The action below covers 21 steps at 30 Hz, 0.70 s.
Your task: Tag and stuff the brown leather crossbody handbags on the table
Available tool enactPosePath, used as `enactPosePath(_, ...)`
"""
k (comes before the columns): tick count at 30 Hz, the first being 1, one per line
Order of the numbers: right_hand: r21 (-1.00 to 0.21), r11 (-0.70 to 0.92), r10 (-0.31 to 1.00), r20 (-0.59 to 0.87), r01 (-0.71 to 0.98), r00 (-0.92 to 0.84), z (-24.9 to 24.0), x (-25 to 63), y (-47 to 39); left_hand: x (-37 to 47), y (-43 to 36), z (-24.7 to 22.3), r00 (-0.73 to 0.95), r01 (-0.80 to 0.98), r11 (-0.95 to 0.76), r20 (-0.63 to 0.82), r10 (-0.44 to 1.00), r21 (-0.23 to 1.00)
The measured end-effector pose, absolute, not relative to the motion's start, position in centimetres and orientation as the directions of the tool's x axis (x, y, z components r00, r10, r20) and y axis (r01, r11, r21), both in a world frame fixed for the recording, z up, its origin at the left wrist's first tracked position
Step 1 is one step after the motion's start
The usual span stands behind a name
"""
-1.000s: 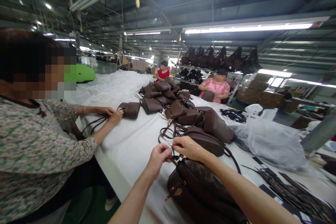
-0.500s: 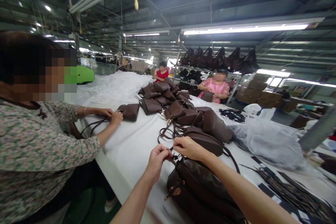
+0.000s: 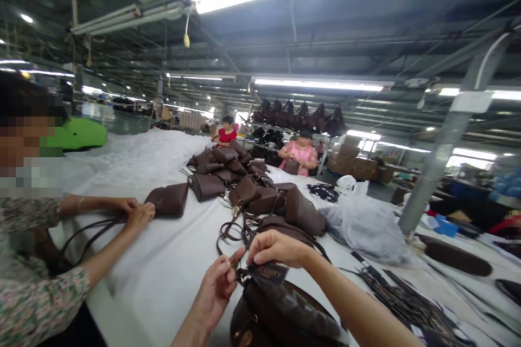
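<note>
In front of me a dark brown handbag lies on the table, a clear plastic film over part of it. At its strap ring, my left hand is closed with thumb and fingers pinched on a thin brown strap. My right hand is closed too, its fingertips just above the ring. Under those fingers a black hang tag with gold lettering shows; its cord is too small to make out. Both hands' fingertips nearly meet.
Several brown handbags are heaped beyond my hands. At the left a co-worker's hands work on another brown bag. Crumpled clear plastic and a pile of black tags lie to the right, near a metal post.
My view has turned right and upward. The black hang tag now shows beneath my right fingers. Both hands stay at the bag's strap ring.
</note>
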State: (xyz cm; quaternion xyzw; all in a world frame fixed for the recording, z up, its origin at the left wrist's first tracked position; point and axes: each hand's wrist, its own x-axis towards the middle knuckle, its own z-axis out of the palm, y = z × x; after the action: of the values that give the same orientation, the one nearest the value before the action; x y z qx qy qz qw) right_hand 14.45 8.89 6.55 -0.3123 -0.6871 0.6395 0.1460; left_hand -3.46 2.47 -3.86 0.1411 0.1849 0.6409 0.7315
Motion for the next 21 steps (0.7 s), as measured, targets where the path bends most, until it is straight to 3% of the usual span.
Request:
enactPosePath(3,-0.974,-0.195,0.653,-0.215,0.112,-0.726,6.0,14.0,8.2,-3.2,2.7,-4.7,0.077,-0.896,0.143,-0.171,0.982,0.420)
enactPosePath(5,-0.976,-0.197,0.692,-0.204,0.091,-0.693,5.8,13.7,7.7,-3.0,2.7,-5.2,0.110,-0.883,0.168,-0.155,0.982,0.438)
enactPosePath(10,-0.943,0.163,0.757,-0.069,0.291,-0.649,6.4,12.5,7.2,-2.5,2.2,-5.3,0.162,-0.843,0.207,-0.134,0.978,0.496)
enactPosePath(16,-0.917,0.309,0.763,0.082,0.251,-0.641,6.7,10.3,7.5,-2.4,2.0,-5.2,0.125,-0.924,0.158,-0.114,0.986,0.348)
enactPosePath(21,-0.611,0.582,0.744,0.133,0.537,-0.655,6.7,8.7,8.1,-2.8,2.0,-6.1,0.046,-0.946,0.079,-0.111,0.993,0.315)
